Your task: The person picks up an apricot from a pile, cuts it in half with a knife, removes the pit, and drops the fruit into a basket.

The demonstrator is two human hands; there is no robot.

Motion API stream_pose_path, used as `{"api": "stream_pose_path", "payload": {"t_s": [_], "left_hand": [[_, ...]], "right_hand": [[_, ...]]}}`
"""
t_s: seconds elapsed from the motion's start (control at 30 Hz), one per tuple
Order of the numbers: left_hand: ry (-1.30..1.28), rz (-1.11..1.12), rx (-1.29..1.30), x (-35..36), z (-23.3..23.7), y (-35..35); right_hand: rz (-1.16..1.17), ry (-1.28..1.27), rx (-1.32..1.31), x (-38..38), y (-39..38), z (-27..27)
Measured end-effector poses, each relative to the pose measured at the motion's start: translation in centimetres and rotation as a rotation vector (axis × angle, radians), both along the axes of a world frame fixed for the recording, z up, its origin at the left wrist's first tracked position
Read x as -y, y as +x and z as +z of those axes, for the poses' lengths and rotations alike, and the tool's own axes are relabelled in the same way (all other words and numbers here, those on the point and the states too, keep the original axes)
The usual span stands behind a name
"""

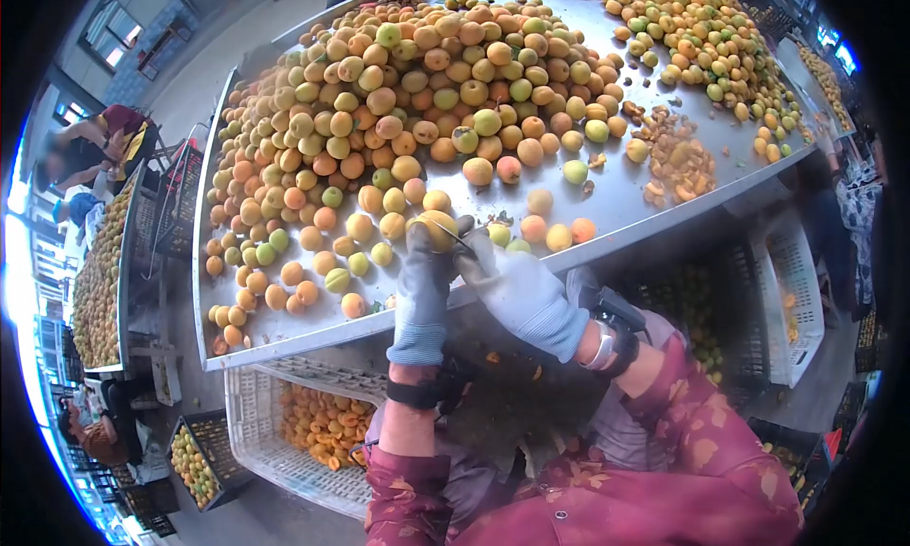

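Apricots [408,91] crowd the table [621,200] beyond left fingers [426,260] gripping one fruit [437,230] and right fingers [480,254] pinching a thin tool [459,239].

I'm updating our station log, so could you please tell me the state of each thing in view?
Left hand: gloved, gripping a fruit
Fruit: held; cut unclear
Right hand: gloved, gripping a thin tool
Table: partly covered
Main fruit pile: heaped loosely on table
Left white crate: partly filled, split fruit

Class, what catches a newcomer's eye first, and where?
A big heap of round orange-yellow fruit dominates the silver metal table. At its near edge, the pale-gloved left hand holds one round yellow fruit, the pale-gloved right hand alongside. Below stands a white plastic crate of orange fruit pieces.
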State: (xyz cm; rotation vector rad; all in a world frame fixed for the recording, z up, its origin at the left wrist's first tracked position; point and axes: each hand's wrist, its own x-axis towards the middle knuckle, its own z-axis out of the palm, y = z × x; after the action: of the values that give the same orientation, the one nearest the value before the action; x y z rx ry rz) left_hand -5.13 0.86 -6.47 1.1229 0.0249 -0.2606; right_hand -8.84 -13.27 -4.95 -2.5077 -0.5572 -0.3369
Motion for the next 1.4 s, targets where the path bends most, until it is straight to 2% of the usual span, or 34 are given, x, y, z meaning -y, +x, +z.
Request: {"api": "stream_pose_path", "payload": {"t_s": [0.03,0.1,0.13,0.17,0.23,0.3,0.4,0.53,0.6,0.7,0.8,0.9,0.93,1.0,1.1,1.17,1.23,1.4], "left_hand": [[0.0,0.0,-0.001,-0.2,0.5,0.0],[-0.141,0.0,-0.142,-0.5,1.8,-0.2],[-0.138,0.133,-0.152,-0.4,2.1,-0.4],[-0.139,0.136,-0.153,-0.5,2.6,-0.5],[0.028,0.111,-0.076,-0.7,3.3,-0.8],[0.021,0.181,-0.075,-0.8,3.1,-0.9],[0.164,0.097,-0.072,-1.3,3.0,-1.1],[0.091,0.196,0.025,-0.4,3.4,-1.7],[0.094,0.21,0.062,-0.5,3.4,-1.9],[0.088,0.201,0.104,-0.5,3.1,-2.0],[-0.018,0.179,0.088,-0.4,3.4,-2.3],[-0.066,0.137,0.149,-0.6,3.0,-2.1],[0.013,0.125,0.212,-0.8,3.1,-1.8],[0.135,0.122,0.31,-1.2,3.6,-1.5],[0.169,0.074,0.281,-1.9,2.9,-1.2],[0.155,0.083,0.263,-1.6,4.1,-1.5],[0.292,0.191,0.358,-1.3,4.8,-1.4],[0.214,0.151,0.266,-1.6,4.1,-1.5]], "right_hand": [[0.0,0.0,-0.001,-0.1,0.0,-0.1],[-0.001,0.189,0.049,-0.6,0.1,-0.3],[0.002,0.188,0.048,-0.8,0.0,-0.4],[-0.003,0.209,0.017,-1.1,-0.2,-0.6],[-0.004,0.227,-0.014,-1.6,-0.4,-0.8],[-0.03,0.162,0.024,-2.0,-0.6,-0.9],[0.012,0.199,-0.058,-2.0,-0.7,-0.5],[0.058,0.192,-0.103,-1.8,-0.6,0.2],[0.054,0.285,-0.245,-1.7,-0.4,0.6],[0.13,0.353,-0.097,-1.7,0.1,-0.2],[0.173,0.436,-0.08,-1.7,0.1,-0.2],[0.086,0.457,-0.11,-1.8,0.2,0.1],[0.086,0.456,-0.108,-1.6,0.2,0.5],[0.001,0.28,-0.095,-0.9,0.3,1.3],[0.101,0.288,0.049,0.0,1.0,0.4],[0.054,0.31,-0.044,-0.2,0.6,1.1],[0.032,0.24,0.001,-0.2,0.8,0.4],[0.05,0.227,-0.091,-0.1,0.4,1.6]]}}
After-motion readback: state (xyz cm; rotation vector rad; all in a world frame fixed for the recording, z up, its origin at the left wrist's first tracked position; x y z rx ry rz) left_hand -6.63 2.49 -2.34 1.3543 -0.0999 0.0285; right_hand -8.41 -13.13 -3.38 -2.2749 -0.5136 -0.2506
